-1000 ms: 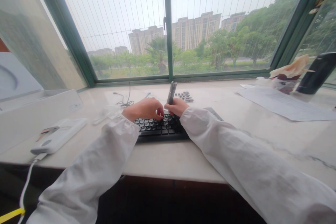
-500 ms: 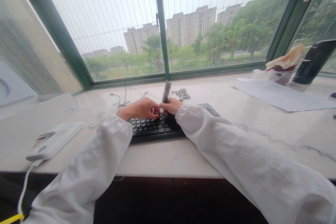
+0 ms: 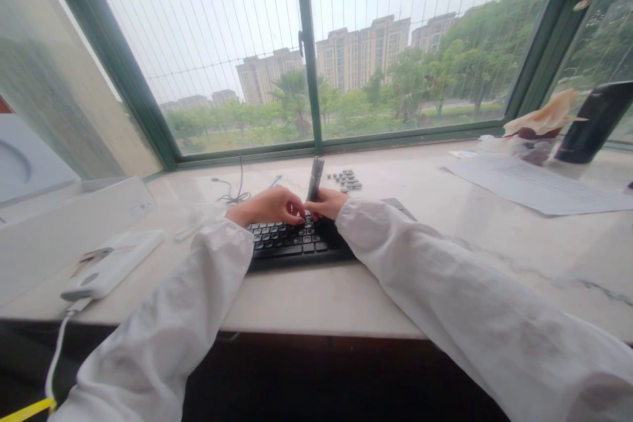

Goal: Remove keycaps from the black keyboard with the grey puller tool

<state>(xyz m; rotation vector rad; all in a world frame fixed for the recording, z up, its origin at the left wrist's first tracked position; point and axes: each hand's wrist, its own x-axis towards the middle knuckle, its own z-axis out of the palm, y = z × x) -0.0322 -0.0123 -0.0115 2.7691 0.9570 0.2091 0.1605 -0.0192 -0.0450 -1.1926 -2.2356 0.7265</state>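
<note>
A black keyboard [image 3: 301, 262] lies on the white counter under both hands. Upright in my right hand [image 3: 330, 203] is a grey, pen-like cylindrical tool [image 3: 315, 179], its lower end down at the keys and hidden by the fingers. My left hand [image 3: 277, 204] bends over the keyboard just to the left, fingers curled and thumb pinched in beside the tool's lower end. Whatever the left fingertips hold, if anything, is too small to see. Behind the right hand, several small grey pieces that look like keycaps [image 3: 350, 179] are laid out in rows.
On the left are a white power bank-like block [image 3: 116, 267] with keys on it, a white cable [image 3: 54, 349] and a white box [image 3: 99, 211]. A thin dark cable [image 3: 235, 196] lies behind the left hand. Paper sheets [image 3: 539, 184] and a dark bottle [image 3: 593, 122] are at right.
The whole view has shifted slightly, so everything sits a little right and lower. Both hands and the tool keep nearly the same place over the keyboard.
</note>
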